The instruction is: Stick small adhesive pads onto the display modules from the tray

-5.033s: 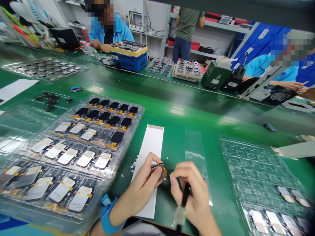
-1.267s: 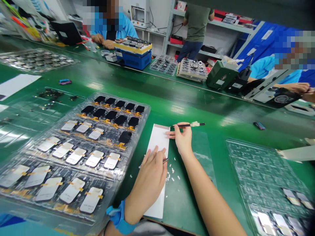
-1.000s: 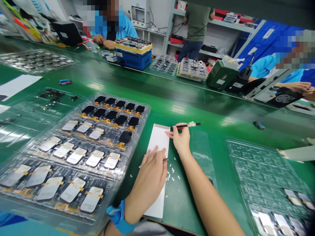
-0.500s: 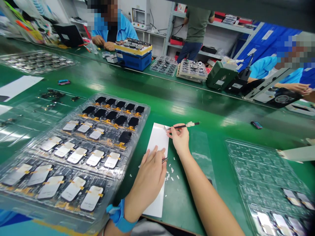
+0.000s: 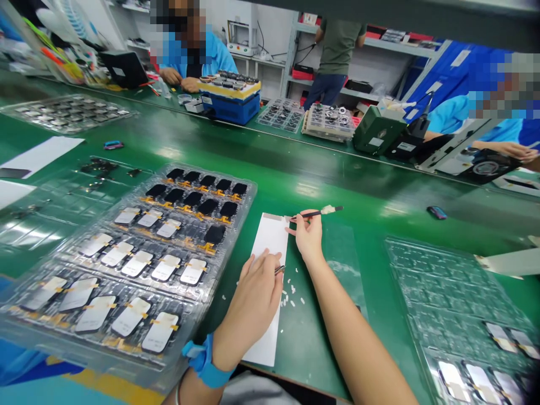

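A long white paper strip lies on the green mat, a greyish band along its far end. My left hand, with a blue wrist strap, rests on the strip's middle. Metal tweezers poke out from under its curled fingers; the rest of them is hidden. Pinched in my right hand is a slim black craft knife with pale wrapping near its back end. Its tip is at the strip's far right corner. Small white scraps are scattered right of the strip.
A clear tray with rows of black and white screen parts stands left. Another clear tray, holding several parts, is at right. A clear plastic sheet lies beside my right forearm. Co-workers are across the bench, near a blue box.
The view has shifted slightly. My right hand and the knife stay at the strip's far corner, the knife tip slightly further right. My left hand still rests on the strip.
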The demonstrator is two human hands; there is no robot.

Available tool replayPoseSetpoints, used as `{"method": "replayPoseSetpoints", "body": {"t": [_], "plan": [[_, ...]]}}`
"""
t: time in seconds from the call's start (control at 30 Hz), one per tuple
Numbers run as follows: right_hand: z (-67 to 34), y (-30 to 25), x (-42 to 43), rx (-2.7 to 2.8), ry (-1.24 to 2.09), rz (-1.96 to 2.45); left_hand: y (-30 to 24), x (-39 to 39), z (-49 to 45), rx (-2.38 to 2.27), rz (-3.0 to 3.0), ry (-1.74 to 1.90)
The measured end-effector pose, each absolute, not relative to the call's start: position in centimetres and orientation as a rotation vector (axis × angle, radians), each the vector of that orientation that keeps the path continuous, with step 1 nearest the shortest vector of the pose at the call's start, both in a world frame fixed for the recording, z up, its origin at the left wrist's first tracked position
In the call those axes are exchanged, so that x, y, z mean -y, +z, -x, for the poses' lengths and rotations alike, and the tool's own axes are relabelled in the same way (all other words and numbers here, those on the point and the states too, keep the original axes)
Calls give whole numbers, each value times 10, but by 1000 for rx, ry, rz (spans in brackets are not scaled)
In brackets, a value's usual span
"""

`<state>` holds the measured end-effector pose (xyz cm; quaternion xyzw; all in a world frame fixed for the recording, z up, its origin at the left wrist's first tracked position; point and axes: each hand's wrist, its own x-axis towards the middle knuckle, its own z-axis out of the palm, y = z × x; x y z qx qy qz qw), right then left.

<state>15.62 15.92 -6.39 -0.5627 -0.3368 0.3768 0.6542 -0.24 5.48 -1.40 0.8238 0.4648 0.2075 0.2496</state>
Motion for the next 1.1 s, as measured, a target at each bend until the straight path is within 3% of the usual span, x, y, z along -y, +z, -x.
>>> {"method": "replayPoseSetpoints", "body": {"t": [0.3, 0.5, 0.67, 0.87, 1.1], "plan": [[-156, -57, -161, 748, 868, 1250, 19, -77, -5, -1287, -2004, 903], [-173, 6, -151, 766, 846, 1078, 16, -87, -6, -1199, -1733, 1034], [-173, 53, -90, 809, 850, 971, 22, -73, -14, -1015, -1487, 1076], [-145, 32, -10, 820, 716, 1006, 20, -42, -18, -709, -1085, 975], [-134, 13, 4, 859, 642, 1020, 11, -31, -18, -586, -994, 927]]}}
